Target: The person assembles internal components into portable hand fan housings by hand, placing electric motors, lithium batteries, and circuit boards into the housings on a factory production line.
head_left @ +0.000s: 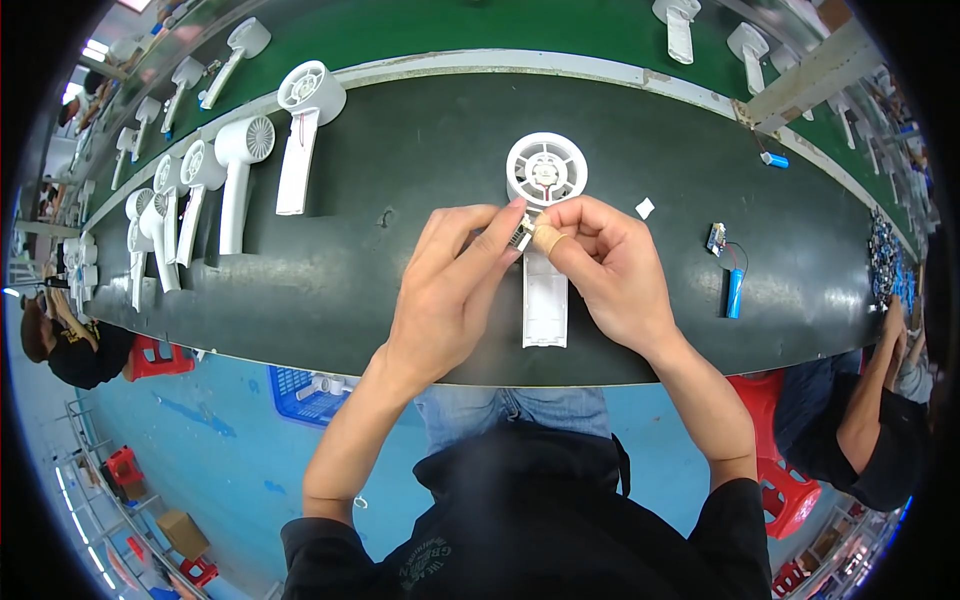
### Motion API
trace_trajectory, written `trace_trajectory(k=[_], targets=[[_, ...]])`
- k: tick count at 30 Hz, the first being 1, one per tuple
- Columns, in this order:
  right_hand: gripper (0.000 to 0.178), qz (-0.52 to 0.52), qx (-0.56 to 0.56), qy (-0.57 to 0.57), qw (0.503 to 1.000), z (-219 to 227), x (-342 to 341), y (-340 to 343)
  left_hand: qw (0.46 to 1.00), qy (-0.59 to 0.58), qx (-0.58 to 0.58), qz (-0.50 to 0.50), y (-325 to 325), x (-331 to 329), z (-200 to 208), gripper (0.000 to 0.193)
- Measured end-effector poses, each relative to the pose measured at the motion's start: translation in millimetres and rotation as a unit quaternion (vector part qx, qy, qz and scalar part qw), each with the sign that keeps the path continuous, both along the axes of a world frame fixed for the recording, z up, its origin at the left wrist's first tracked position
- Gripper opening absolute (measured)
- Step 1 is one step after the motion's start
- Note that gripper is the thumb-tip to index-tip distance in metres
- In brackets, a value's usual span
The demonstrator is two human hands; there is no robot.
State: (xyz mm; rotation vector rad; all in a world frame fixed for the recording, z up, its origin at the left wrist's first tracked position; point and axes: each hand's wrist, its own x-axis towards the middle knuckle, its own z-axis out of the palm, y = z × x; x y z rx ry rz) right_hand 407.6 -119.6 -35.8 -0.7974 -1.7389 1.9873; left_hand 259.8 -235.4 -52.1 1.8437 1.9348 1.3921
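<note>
A white handheld fan housing lies in front of me with its handle open and pointing toward me. Its round head shows a spoked ring and a small centre part with a red wire. Over the neck of the fan, my left hand pinches a small circuit board between thumb and fingers. My right hand is closed at the board's other side, with a tan wrap on one fingertip; what exactly its fingers grip is partly hidden.
Several white fans stand along the left of the dark table. To the right lie a white scrap, a circuit board wired to a blue battery, and another blue battery. A parts heap sits by a co-worker's arms.
</note>
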Motion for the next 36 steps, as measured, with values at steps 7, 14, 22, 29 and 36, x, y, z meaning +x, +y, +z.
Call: trace_trajectory(k=[7,14,22,29,36], targets=[[0.007,0.002,-0.001,0.008,1.000,-2.3,-0.5,1.5,0.999,-0.011,-0.016,-0.043,1.7,-6.6,6.9,0.040],[0.012,-0.062,0.358,0.014,0.932,-8.6,-1.8,0.8,0.998,-0.024,-0.021,-0.049,1.3,-4.8,6.1,0.038],[0.018,-0.054,0.473,0.073,0.876,-16.1,-4.9,4.5,0.995,-0.053,-0.029,-0.076,2.3,-10.2,6.3,0.038],[0.022,-0.039,0.541,0.110,0.833,-15.8,-3.0,10.5,0.991,-0.067,-0.037,-0.109,0.3,-11.8,7.2,0.038],[0.021,-0.012,0.515,0.101,0.851,-14.3,-3.4,12.5,0.993,-0.051,-0.030,-0.104,-1.3,-12.7,8.1,0.037]])
